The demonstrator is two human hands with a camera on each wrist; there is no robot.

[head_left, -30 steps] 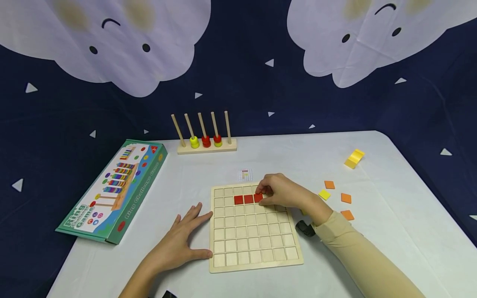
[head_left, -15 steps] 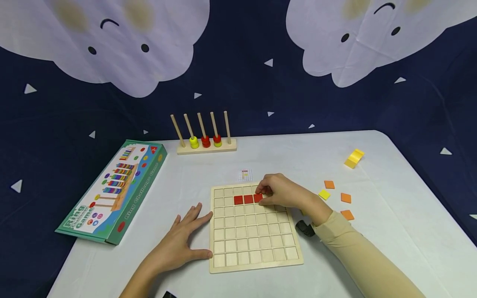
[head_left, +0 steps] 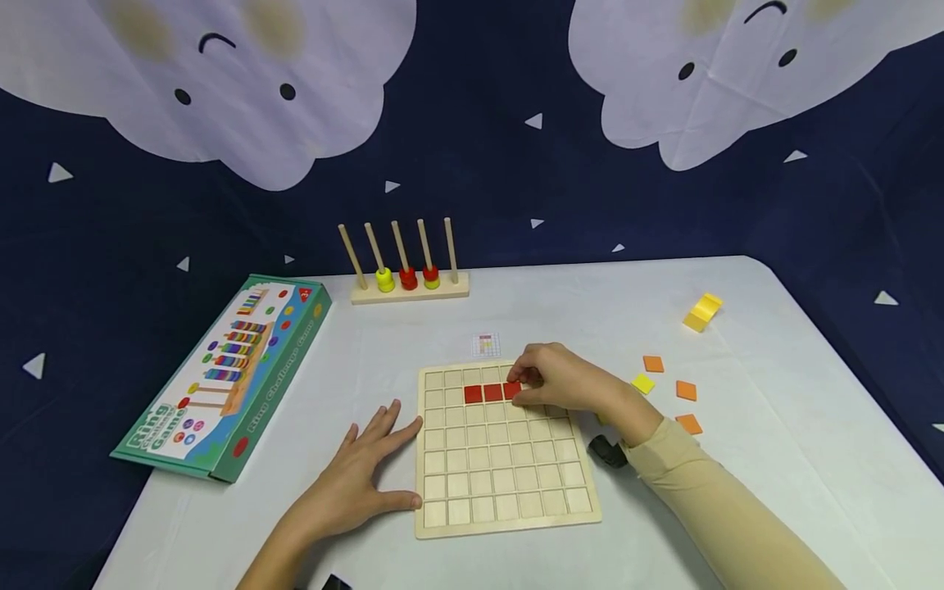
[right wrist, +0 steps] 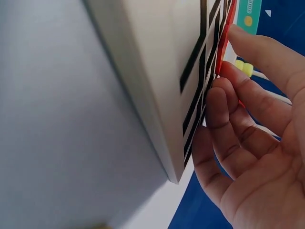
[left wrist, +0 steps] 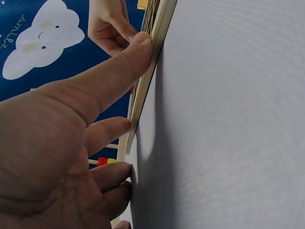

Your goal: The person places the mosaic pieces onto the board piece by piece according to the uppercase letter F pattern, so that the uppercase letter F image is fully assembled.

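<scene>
A wooden grid board point(head_left: 492, 459) lies on the table, with three red square tiles in a row near its far side. My right hand point(head_left: 556, 378) pinches the rightmost red tile point(head_left: 512, 390) between thumb and index finger, in its cell. The right wrist view shows the thumb and a fingertip at the edges of the red tile point(right wrist: 225, 47); the other fingers are bent against the board. Spread out, my left hand point(head_left: 350, 479) rests on the table, its thumb and index finger touching the board's left edge; the left wrist view shows the thumb point(left wrist: 114, 71) against that edge.
Orange tiles point(head_left: 686, 391) and a yellow tile point(head_left: 642, 383) lie to the right, with a yellow curved piece point(head_left: 703, 312) beyond. A small pattern card point(head_left: 485, 344) lies behind the board. A peg stand with rings point(head_left: 442, 288) and a green game box point(head_left: 229, 369) stand farther back and left.
</scene>
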